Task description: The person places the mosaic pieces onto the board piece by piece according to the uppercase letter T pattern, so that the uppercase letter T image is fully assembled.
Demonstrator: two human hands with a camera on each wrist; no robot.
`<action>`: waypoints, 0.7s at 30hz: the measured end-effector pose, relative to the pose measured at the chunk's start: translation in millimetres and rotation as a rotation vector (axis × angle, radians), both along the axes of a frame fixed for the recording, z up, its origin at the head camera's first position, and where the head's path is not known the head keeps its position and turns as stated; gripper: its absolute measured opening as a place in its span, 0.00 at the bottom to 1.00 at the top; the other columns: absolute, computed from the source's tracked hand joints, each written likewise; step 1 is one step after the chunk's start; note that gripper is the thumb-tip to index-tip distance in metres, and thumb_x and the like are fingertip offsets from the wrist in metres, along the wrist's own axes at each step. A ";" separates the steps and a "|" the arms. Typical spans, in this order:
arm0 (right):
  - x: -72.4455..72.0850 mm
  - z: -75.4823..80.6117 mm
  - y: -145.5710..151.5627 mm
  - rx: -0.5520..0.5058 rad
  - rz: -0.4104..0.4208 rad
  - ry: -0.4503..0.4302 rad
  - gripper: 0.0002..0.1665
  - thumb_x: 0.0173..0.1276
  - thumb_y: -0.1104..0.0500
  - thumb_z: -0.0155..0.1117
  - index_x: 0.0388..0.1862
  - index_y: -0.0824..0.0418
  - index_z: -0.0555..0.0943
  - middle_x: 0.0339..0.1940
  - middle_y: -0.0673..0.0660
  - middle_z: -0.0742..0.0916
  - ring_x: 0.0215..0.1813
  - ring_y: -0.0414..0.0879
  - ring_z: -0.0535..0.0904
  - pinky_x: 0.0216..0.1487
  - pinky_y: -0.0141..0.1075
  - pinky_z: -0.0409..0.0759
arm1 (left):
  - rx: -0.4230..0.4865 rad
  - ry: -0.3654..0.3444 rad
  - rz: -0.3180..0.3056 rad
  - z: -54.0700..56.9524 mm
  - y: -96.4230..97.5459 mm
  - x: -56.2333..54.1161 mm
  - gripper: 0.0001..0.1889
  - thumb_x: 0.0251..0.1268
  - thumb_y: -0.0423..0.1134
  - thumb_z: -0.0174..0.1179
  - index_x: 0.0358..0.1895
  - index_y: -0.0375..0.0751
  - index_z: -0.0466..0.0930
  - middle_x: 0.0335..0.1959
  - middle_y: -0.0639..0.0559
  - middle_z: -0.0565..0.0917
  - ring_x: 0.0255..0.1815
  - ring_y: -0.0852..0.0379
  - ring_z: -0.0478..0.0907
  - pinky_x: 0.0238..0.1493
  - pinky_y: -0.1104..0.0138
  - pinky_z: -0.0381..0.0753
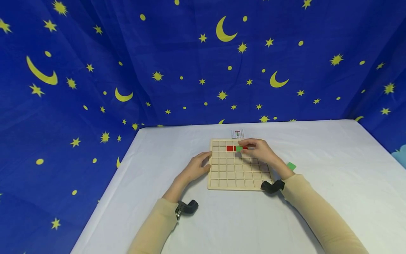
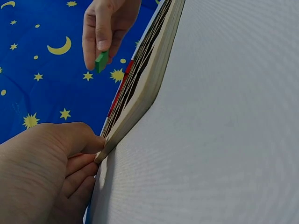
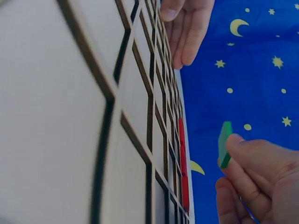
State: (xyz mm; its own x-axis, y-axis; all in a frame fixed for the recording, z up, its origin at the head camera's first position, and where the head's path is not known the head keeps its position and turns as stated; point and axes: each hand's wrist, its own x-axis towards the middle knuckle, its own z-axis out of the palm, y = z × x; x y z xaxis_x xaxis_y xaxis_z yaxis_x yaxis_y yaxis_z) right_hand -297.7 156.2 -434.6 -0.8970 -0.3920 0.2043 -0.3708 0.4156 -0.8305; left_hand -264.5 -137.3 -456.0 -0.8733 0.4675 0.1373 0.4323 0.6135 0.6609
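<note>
A wooden grid board (image 1: 240,173) lies on the white table. Red square tiles (image 1: 229,149) sit in a row of cells near its far edge; the right wrist view shows three red tiles (image 3: 182,161) side by side. My right hand (image 1: 258,151) pinches a green square tile (image 3: 225,144) between thumb and fingers, held above the board by the red row. At the board's left edge, my left hand (image 1: 197,167) grips the rim, thumb on top and fingers against the side, as the left wrist view (image 2: 56,163) shows.
A small printed card (image 1: 237,133) with a coloured grid pattern lies just beyond the board. Another green tile (image 1: 291,166) rests on the table to the right, partly behind the right forearm. A blue curtain (image 1: 190,63) with yellow moons and stars hangs behind the table.
</note>
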 end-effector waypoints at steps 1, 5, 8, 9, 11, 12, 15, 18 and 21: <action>-0.4 -1.7 0.2 0.006 0.005 0.002 0.23 0.62 0.59 0.67 0.55 0.66 0.79 0.52 0.59 0.83 0.54 0.54 0.78 0.54 0.45 0.78 | -0.003 -0.001 0.001 0.2 0.0 -0.1 0.29 0.64 0.33 0.56 0.68 0.31 0.62 0.66 0.40 0.67 0.68 0.47 0.61 0.69 0.60 0.59; -1.9 -8.0 -0.1 0.003 0.017 0.000 0.22 0.62 0.60 0.67 0.54 0.65 0.80 0.55 0.61 0.81 0.54 0.55 0.78 0.53 0.45 0.78 | -0.005 -0.003 0.001 0.9 0.1 -0.1 0.29 0.64 0.33 0.56 0.68 0.31 0.62 0.67 0.40 0.67 0.68 0.47 0.61 0.69 0.60 0.59; -2.2 -9.7 -1.8 -0.018 0.030 -0.004 0.20 0.63 0.63 0.66 0.54 0.68 0.80 0.57 0.64 0.80 0.55 0.57 0.77 0.54 0.47 0.77 | 0.004 -0.001 -0.005 1.1 -0.1 -0.2 0.29 0.64 0.33 0.56 0.68 0.31 0.62 0.66 0.39 0.67 0.68 0.46 0.61 0.69 0.59 0.59; 0.6 -6.3 -3.3 -0.015 0.033 -0.002 0.20 0.63 0.64 0.66 0.53 0.70 0.79 0.57 0.65 0.80 0.55 0.58 0.77 0.54 0.48 0.77 | 0.003 -0.002 -0.004 0.9 -0.1 -0.4 0.29 0.64 0.33 0.56 0.68 0.31 0.62 0.67 0.40 0.67 0.68 0.46 0.61 0.69 0.59 0.59; 6.8 1.1 -6.2 -0.011 0.036 -0.001 0.19 0.62 0.66 0.65 0.53 0.72 0.79 0.57 0.66 0.79 0.55 0.60 0.76 0.54 0.49 0.77 | 0.001 -0.003 -0.001 0.9 0.0 -0.2 0.29 0.64 0.33 0.56 0.68 0.31 0.62 0.66 0.40 0.67 0.68 0.46 0.61 0.69 0.60 0.59; 10.6 5.5 -7.7 -0.008 0.037 -0.004 0.19 0.62 0.67 0.65 0.52 0.73 0.79 0.57 0.67 0.79 0.55 0.61 0.76 0.54 0.49 0.77 | 0.002 -0.002 -0.001 0.8 0.0 -0.1 0.29 0.64 0.32 0.56 0.68 0.31 0.62 0.66 0.40 0.67 0.68 0.46 0.61 0.69 0.59 0.59; 10.0 1.5 -7.4 0.017 0.022 -0.003 0.19 0.62 0.64 0.66 0.52 0.68 0.80 0.55 0.63 0.81 0.53 0.57 0.78 0.53 0.45 0.78 | -0.005 0.006 0.001 1.3 0.2 0.7 0.29 0.64 0.32 0.57 0.68 0.31 0.62 0.66 0.40 0.67 0.68 0.46 0.61 0.69 0.60 0.58; 0.8 -13.6 -4.1 0.036 0.005 -0.005 0.19 0.61 0.60 0.68 0.52 0.62 0.82 0.53 0.58 0.82 0.51 0.51 0.80 0.52 0.42 0.79 | -0.007 0.013 -0.002 1.5 0.4 1.0 0.29 0.64 0.32 0.57 0.68 0.31 0.62 0.66 0.39 0.67 0.68 0.46 0.61 0.69 0.60 0.59; -3.0 -20.5 -3.9 0.051 0.003 0.004 0.19 0.61 0.59 0.68 0.52 0.60 0.82 0.52 0.55 0.83 0.50 0.49 0.80 0.50 0.40 0.80 | -0.008 0.012 -0.002 0.6 -0.1 0.6 0.29 0.64 0.32 0.57 0.68 0.31 0.62 0.66 0.40 0.67 0.68 0.46 0.61 0.69 0.60 0.58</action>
State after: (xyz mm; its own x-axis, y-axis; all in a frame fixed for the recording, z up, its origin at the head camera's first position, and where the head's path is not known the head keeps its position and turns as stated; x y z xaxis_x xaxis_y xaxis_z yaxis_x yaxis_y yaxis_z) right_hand -300.6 152.3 -455.0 -0.8949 -0.4048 0.1879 -0.3756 0.4558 -0.8069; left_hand -263.9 -137.4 -455.4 -0.8705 0.4705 0.1442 0.4415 0.6174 0.6510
